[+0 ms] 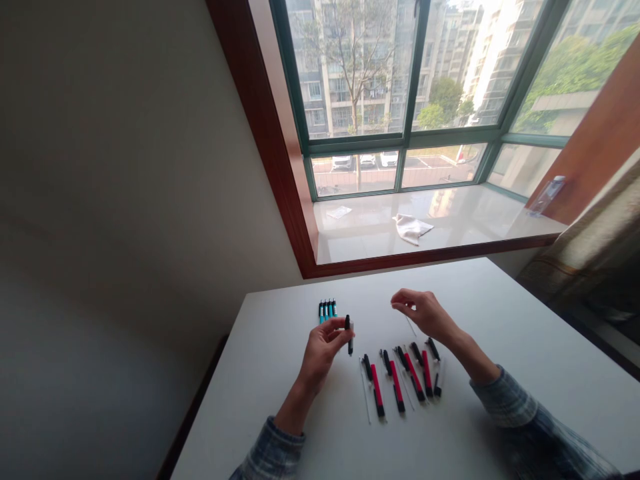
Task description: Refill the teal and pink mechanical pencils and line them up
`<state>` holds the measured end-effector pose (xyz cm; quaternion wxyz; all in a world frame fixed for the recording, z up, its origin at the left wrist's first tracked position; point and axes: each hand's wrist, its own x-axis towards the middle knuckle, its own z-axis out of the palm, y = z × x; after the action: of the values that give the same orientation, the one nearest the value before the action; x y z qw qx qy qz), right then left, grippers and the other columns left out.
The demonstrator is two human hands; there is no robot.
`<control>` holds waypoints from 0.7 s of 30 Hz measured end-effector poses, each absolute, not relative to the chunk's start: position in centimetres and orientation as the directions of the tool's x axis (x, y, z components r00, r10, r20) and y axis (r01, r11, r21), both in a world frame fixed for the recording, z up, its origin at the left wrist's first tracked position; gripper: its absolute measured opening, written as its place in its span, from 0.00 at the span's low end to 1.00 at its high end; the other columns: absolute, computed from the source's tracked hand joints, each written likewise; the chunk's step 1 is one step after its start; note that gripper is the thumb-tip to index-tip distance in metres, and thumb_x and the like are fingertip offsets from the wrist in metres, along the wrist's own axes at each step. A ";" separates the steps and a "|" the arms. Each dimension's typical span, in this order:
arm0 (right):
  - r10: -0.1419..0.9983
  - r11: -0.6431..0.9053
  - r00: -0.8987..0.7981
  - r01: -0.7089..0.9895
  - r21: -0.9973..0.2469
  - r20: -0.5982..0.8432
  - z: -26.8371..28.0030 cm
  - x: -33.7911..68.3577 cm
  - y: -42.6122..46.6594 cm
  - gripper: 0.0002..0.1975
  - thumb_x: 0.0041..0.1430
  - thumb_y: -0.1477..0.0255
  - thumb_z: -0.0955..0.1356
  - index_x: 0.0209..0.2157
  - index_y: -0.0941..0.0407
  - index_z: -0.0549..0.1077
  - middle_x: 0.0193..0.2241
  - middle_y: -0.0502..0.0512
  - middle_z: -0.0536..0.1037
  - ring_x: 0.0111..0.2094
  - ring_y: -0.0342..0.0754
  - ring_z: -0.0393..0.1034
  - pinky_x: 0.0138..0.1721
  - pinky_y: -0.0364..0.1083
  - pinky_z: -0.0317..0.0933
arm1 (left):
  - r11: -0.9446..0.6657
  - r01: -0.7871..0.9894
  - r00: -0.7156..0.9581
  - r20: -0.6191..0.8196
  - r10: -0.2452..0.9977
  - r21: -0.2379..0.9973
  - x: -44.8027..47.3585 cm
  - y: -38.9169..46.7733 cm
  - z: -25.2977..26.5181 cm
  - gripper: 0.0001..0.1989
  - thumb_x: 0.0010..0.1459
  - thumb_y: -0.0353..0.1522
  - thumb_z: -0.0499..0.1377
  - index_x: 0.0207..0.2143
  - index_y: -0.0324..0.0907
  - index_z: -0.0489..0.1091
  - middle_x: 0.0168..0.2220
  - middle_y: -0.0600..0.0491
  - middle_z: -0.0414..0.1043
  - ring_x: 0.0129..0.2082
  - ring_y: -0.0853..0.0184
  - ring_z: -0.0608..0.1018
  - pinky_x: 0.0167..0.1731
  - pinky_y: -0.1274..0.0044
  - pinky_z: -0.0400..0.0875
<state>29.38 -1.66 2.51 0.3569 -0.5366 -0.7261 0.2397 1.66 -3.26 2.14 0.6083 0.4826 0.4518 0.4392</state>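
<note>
My left hand (pixel 320 350) is closed, pinching a short black pen part with a clip (pixel 349 335) and holding it upright above the table. To the right, my right hand (pixel 425 313) hovers with thumb and fingers pressed together; what sits between the fingertips is too small to make out. Just below it shows a thin pale rod like a pen refill (pixel 411 325); whether it is held I cannot tell. Between the hands and nearer me lie red pen barrels (pixel 397 385) with black ends, black clipped pen tops (pixel 368 367) and slim refills (pixel 365 390), in slanting rows.
Several blue pens with black tops (pixel 327 310) lie side by side beyond my left hand. The white table (pixel 280 313) meets a windowsill (pixel 360 243) bearing a crumpled white cloth (pixel 412 229) and a clear bottle (pixel 547 195). A curtain (pixel 575 247) hangs at the right.
</note>
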 end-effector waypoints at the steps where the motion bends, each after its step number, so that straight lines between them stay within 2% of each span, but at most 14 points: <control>1: 0.941 0.338 -0.172 0.552 -0.762 0.292 3.0 28.9 -1.8 0.10 0.67 0.63 0.68 0.41 0.53 0.79 0.37 0.54 0.84 0.38 0.50 0.79 0.40 0.49 0.73 | 0.149 -0.080 0.216 -0.128 0.968 0.986 1.7 -3.3 2.3 0.16 0.48 0.38 0.73 0.37 0.40 0.79 0.36 0.49 0.80 0.38 0.61 0.80 0.41 0.73 0.71; 5: 0.895 0.446 -0.210 0.402 -0.799 0.394 4.8 26.4 -2.5 0.11 0.67 0.62 0.69 0.41 0.52 0.81 0.38 0.54 0.84 0.40 0.50 0.79 0.42 0.49 0.74 | 0.144 -0.035 0.258 -0.130 0.957 0.989 1.8 -3.4 2.3 0.16 0.50 0.38 0.72 0.38 0.40 0.79 0.35 0.49 0.80 0.37 0.61 0.79 0.39 0.72 0.72; 8: 0.868 0.492 -0.268 0.353 -0.795 0.418 5.8 24.7 -3.0 0.10 0.67 0.63 0.69 0.42 0.51 0.81 0.39 0.54 0.84 0.39 0.49 0.79 0.40 0.47 0.74 | 0.123 -0.031 0.282 -0.109 0.953 0.992 1.7 -3.4 2.1 0.15 0.52 0.38 0.72 0.39 0.40 0.79 0.34 0.49 0.79 0.36 0.62 0.79 0.38 0.73 0.71; 14: 0.853 0.498 -0.378 0.386 -0.777 0.359 6.5 23.2 -3.2 0.14 0.65 0.62 0.71 0.50 0.51 0.78 0.36 0.52 0.84 0.37 0.48 0.79 0.41 0.49 0.73 | 0.110 -0.027 0.318 -0.096 0.943 0.994 1.6 -3.5 2.2 0.16 0.53 0.39 0.71 0.41 0.39 0.78 0.33 0.49 0.78 0.33 0.64 0.77 0.36 0.74 0.70; 21: 0.849 0.480 -0.432 0.395 -0.783 0.303 6.4 23.2 -3.0 0.18 0.62 0.60 0.72 0.52 0.51 0.77 0.39 0.54 0.84 0.40 0.51 0.79 0.42 0.51 0.72 | 0.114 -0.027 0.321 -0.099 0.942 0.993 1.8 -3.8 2.8 0.16 0.51 0.39 0.72 0.39 0.39 0.79 0.31 0.50 0.78 0.31 0.65 0.76 0.34 0.74 0.70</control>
<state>23.16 -3.00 6.38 0.3553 -0.3969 -0.7835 0.3200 1.82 -3.77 2.85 0.6117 0.5352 0.4274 0.3958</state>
